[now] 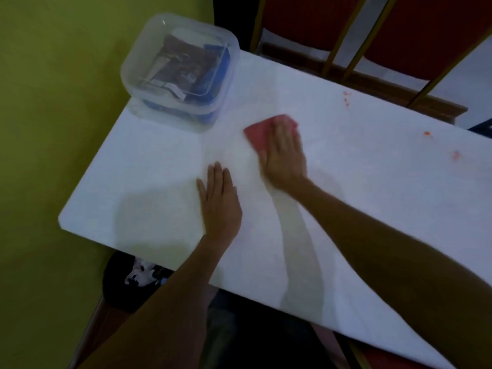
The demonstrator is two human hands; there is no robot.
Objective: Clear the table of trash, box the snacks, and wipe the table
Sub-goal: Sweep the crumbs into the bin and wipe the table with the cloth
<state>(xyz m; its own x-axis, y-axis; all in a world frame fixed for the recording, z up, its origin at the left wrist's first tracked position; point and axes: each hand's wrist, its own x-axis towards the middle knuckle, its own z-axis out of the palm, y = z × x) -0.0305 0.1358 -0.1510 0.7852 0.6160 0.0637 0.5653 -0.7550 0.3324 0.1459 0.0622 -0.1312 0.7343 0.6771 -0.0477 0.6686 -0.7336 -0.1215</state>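
Table (pixel 372 209) looks to be at its last stage. No trash shows on it, and the snack packets (pixel 183 62) lie inside the clear plastic box (pixel 205 121) at its far left corner. The right hand (pixel 285 155) presses a red cloth (pixel 257 134) onto the middle of the table, fingers straight and its grip open. The left hand (pixel 221 201) rests flat and open nearby. Orange-red smears (pixel 427 133) toward the right, well apart from the cloth, are not yet wiped.

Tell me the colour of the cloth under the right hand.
The cloth is pinkish red, plain as far as the blurred head view shows.
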